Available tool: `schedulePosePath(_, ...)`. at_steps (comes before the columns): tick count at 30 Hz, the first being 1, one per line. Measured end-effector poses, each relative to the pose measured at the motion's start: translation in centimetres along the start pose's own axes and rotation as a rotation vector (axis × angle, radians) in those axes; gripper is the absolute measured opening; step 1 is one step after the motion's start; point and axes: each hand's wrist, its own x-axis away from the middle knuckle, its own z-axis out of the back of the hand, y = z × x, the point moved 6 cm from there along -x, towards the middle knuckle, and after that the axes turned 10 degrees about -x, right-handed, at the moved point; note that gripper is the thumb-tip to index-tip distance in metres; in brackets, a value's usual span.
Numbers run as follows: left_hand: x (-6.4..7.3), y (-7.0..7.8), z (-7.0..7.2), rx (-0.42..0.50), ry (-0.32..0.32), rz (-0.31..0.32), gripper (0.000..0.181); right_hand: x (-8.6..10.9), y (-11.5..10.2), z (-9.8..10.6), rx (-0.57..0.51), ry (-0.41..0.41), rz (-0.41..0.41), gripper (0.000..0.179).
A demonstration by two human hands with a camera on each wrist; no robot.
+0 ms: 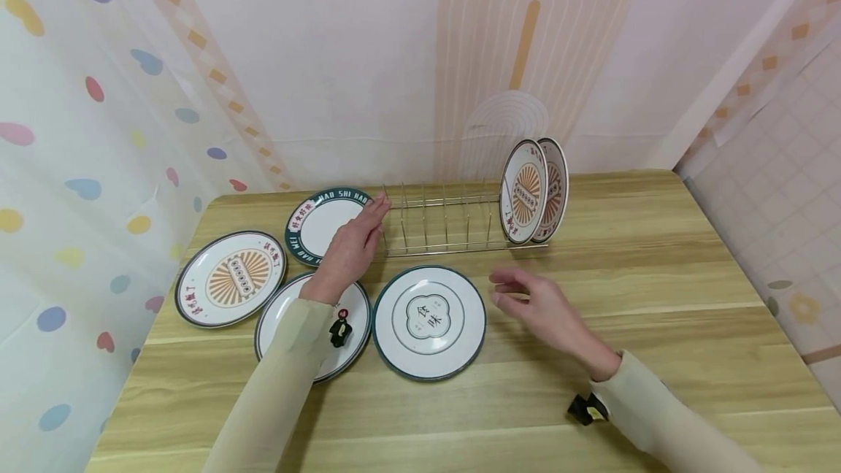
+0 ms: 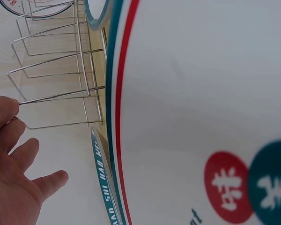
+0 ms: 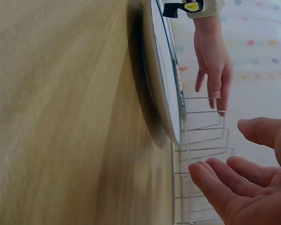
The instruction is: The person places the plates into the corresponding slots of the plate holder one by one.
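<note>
A silver wire plate rack point(image 1: 453, 245) stands near the back of the table. Two white plates with orange sunburst prints, a front one point(image 1: 523, 192) and one behind it point(image 1: 555, 188), stand upright in its right end. My left hand point(image 1: 348, 250) touches the rack's left end, fingertips against the last wire in the left wrist view. Hovering right of a round white plate with a teal rim point(image 1: 430, 323), my right hand point(image 1: 535, 309) has loosely bent fingers and holds nothing. Under my left forearm lies another round plate point(image 1: 355, 305), partly hidden.
At the back left lies a plate with a dark green lettered rim point(image 1: 335, 221), partly covered by my left hand. Left of it is a sunburst plate point(image 1: 230, 279) lying flat. A patterned cloth point(image 1: 368, 79) hangs behind the wooden table point(image 1: 657, 276).
</note>
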Motion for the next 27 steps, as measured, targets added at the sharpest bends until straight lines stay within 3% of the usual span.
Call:
schedulePosePath(10, 0.1, 0.0, 0.0, 0.008, -0.007, 0.008, 0.048, -1.4, 1.7, -2.0, -0.086, -0.14, -0.098, 0.052)
schedulePosePath(22, 0.0, 0.0, 0.0, 0.002, -0.009, 0.011, 0.048, -2.8, 2.4, -3.2, -0.008, -0.127, -0.142, 0.047)
schedulePosePath(27, 0.1, 0.1, 0.1, 0.006, -0.009, 0.01, 0.047, -2.9, 2.9, -3.4, -0.085, -0.161, -0.192, 0.042)
